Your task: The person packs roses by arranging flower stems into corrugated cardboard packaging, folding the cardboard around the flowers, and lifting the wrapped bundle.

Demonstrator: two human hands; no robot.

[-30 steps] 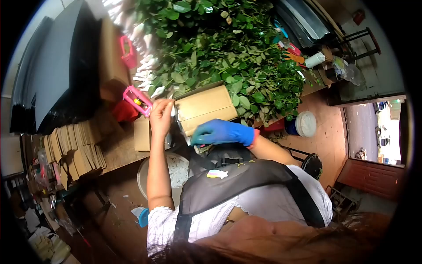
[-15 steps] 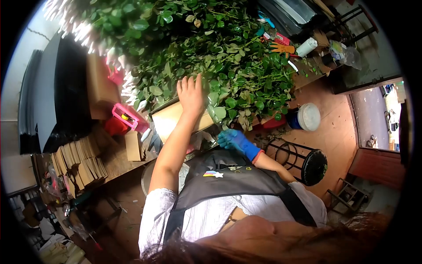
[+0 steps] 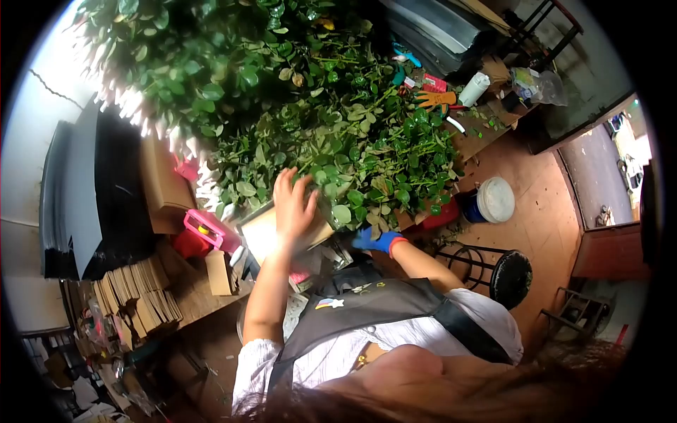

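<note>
My left hand (image 3: 293,211), bare, is over the cardboard piece (image 3: 261,233) at the table's front edge, fingers spread, beside the heap of leafy stems (image 3: 338,141). No object shows in it. My right hand (image 3: 375,241), in a blue glove, is low at the front edge of the heap. Leaves hang over it, and its fingertips are hidden, so its grip cannot be made out. Pale wrapped heads (image 3: 134,113) line the heap's left side.
Left of the cardboard are a pink tool (image 3: 211,231), a stack of folded cardboard (image 3: 141,296) and dark sheets (image 3: 106,190). An orange glove (image 3: 435,99) lies at the back right. A white-lidded bucket (image 3: 496,199) and a black stool (image 3: 510,279) stand on the floor.
My left hand has gone from near the pink tool to over the leaves, then back down over the cardboard. My right hand has moved right, to beneath the hanging leaves. The view has shifted.
</note>
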